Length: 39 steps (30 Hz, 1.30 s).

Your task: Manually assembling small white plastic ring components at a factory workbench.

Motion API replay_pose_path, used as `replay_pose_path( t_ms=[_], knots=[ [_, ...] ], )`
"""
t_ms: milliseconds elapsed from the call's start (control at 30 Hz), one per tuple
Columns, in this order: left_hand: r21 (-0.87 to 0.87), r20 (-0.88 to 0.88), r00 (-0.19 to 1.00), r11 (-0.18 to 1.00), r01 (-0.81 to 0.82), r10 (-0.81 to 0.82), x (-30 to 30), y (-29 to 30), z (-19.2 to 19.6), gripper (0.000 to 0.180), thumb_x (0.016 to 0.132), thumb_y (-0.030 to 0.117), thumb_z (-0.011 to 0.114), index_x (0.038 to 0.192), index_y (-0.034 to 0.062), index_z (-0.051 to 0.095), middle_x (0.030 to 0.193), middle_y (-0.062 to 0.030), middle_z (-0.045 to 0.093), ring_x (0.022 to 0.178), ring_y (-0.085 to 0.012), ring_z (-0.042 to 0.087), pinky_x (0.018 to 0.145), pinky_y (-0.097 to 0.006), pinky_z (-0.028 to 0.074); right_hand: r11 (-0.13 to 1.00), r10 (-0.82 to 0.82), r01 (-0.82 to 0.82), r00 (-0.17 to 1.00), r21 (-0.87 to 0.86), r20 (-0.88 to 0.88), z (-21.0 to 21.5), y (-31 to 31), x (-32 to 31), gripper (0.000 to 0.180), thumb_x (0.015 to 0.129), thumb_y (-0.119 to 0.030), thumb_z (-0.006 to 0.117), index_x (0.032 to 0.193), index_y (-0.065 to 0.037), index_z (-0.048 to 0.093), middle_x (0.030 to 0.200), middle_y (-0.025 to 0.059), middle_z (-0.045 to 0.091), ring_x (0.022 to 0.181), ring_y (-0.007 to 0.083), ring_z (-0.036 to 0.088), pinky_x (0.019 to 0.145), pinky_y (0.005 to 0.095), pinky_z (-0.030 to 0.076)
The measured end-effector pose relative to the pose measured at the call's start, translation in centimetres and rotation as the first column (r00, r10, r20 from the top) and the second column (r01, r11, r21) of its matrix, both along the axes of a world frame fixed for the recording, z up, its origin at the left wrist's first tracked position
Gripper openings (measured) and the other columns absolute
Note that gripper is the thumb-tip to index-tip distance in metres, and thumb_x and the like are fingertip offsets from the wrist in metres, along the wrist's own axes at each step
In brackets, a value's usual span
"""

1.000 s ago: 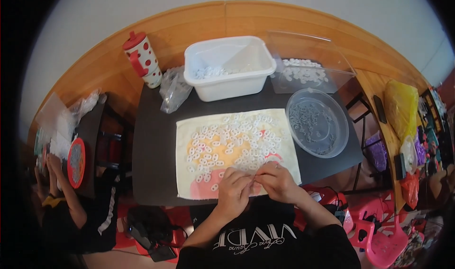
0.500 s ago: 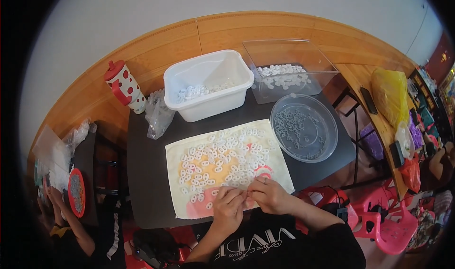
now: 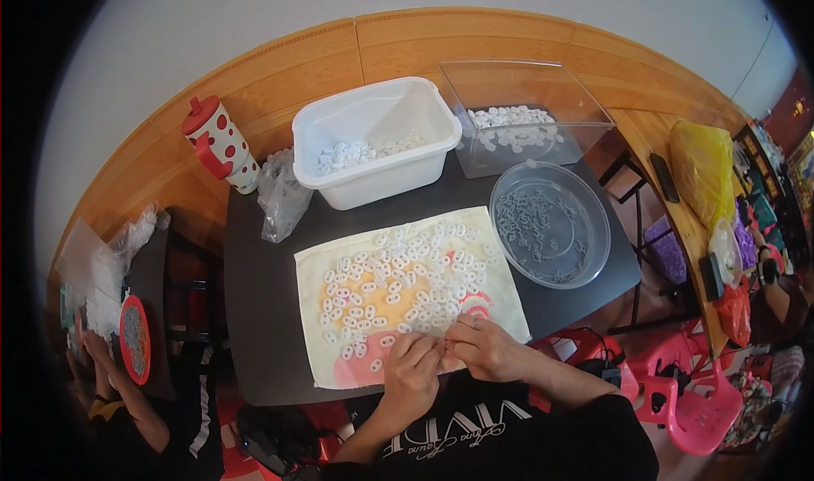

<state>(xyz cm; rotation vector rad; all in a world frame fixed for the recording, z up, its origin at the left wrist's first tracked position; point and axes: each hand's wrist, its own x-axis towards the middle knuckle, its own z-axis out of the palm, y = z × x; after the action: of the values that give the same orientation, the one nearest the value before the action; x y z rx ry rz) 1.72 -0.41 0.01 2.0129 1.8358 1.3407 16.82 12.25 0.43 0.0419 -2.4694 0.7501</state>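
Observation:
At the near edge of a pale printed towel (image 3: 318,371), my left hand (image 3: 413,371) and my right hand (image 3: 487,350) meet with fingertips pinched together. Whatever lies between the fingers is too small and too covered to make out. Many small white oval pieces with two holes (image 3: 394,286) are spread over the towel just beyond my hands. To the right, a round clear tray (image 3: 600,256) holds thin grey pieces that look like screws. A white tub (image 3: 373,189) with more white pieces stands behind the towel.
A clear box (image 3: 585,133) with white pieces stands at the back right. At the back left are a dotted tumbler (image 3: 227,146) and a plastic bag (image 3: 282,197). Another person's hands (image 3: 100,350) work beside a red tray (image 3: 146,311) at far left. Pink chairs (image 3: 699,409) stand right.
My head view has shifted slightly, so the tub, box and tray sit a little higher. Both hands stay pinched together at nearly the same spot on the towel.

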Motion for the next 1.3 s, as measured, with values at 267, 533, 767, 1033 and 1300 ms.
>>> replay_pose_path(
  t_ms=[267,533,767,1033,1300],
  knots=[
    [0.088,-0.070,0.997,0.996,-0.018,0.025,0.1,0.3,-0.1,0.020,0.067,-0.003,0.067,0.088,-0.0047,0.067,0.089,-0.0141,0.066,0.086,-0.0309,0.062,0.074,-0.039,0.052,0.999,0.008,-0.009,1.000,0.044,0.029,-0.5,0.1,0.1,0.029,0.060,-0.003,0.069,0.087,-0.001,0.059,0.092,0.0120,0.053,0.084,0.0322,0.053,0.070,0.0394,0.045],
    [0.085,-0.044,0.998,0.996,-0.028,0.032,0.5,-0.1,-0.6,0.022,0.068,-0.009,0.066,0.089,-0.0055,0.068,0.092,-0.0153,0.068,0.087,-0.0334,0.064,0.073,-0.040,0.053,0.997,-0.020,0.019,1.000,0.070,0.006,0.0,-0.6,0.2,0.028,0.055,0.005,0.061,0.083,0.001,0.058,0.088,0.0139,0.054,0.079,0.0331,0.054,0.069,0.0394,0.047],
    [0.036,0.046,0.998,0.998,-0.049,0.047,0.0,-0.2,-0.6,0.024,0.071,-0.003,0.066,0.095,-0.0035,0.068,0.090,-0.0136,0.066,0.087,-0.0335,0.061,0.075,-0.042,0.050,0.992,-0.090,0.087,0.995,-0.087,-0.037,-1.0,-0.2,0.0,0.018,0.069,0.007,0.064,0.085,0.000,0.062,0.087,0.0144,0.061,0.080,0.0339,0.060,0.069,0.0407,0.049],
    [-0.039,0.185,0.982,0.999,-0.030,0.036,-0.2,0.2,-0.2,0.030,0.080,0.000,0.069,0.109,0.0004,0.065,0.091,-0.0136,0.063,0.087,-0.0348,0.055,0.075,-0.043,0.046,0.734,-0.123,0.227,0.971,-0.640,0.203,-0.1,0.0,0.1,0.013,0.086,0.006,0.067,0.098,0.001,0.065,0.087,0.0109,0.064,0.078,0.0207,0.062,0.069,0.0315,0.049],
    [-0.054,0.125,0.992,0.998,-0.028,0.035,-0.2,0.3,0.1,0.030,0.078,-0.001,0.069,0.107,0.0004,0.065,0.089,-0.0135,0.062,0.086,-0.0344,0.055,0.074,-0.043,0.046,0.712,-0.026,0.135,0.986,-0.689,0.166,0.0,0.6,0.2,0.012,0.089,0.006,0.065,0.100,0.001,0.066,0.088,0.0085,0.065,0.082,0.0139,0.061,0.071,0.0270,0.048]
  ],
)
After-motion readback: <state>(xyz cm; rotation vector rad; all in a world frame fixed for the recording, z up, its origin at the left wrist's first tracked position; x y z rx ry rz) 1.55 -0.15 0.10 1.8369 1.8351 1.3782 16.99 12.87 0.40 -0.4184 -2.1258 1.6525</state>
